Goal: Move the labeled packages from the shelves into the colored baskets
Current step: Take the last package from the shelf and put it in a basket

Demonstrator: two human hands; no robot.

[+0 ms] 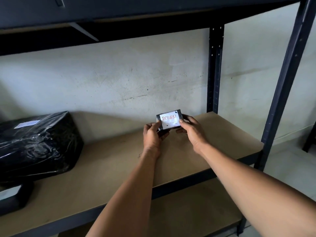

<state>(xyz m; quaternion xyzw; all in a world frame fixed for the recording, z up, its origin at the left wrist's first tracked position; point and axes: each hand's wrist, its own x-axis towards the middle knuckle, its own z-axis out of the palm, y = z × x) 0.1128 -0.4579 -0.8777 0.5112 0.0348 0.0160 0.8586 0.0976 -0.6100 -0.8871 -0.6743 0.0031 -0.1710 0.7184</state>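
Note:
A small black-wrapped package (169, 121) with a white label reading "RETURN" in red is held just above the brown shelf board (213, 142), tilted so its label faces me. My left hand (153, 134) grips its left end with thumb on top and fingers beneath. My right hand (191, 130) pinches its right end, thumb on the label's edge. A large package (35, 144) wrapped in shiny black plastic, with a pale label on top, rests at the left of the same shelf. No basket is in view.
The dark metal shelf frame has uprights (214, 69) at the back and a front post (283, 82) on the right. An upper shelf (119, 9) hangs overhead. A lower shelf board (188, 211) shows beneath. A dark object (17, 197) lies under the large package's front edge.

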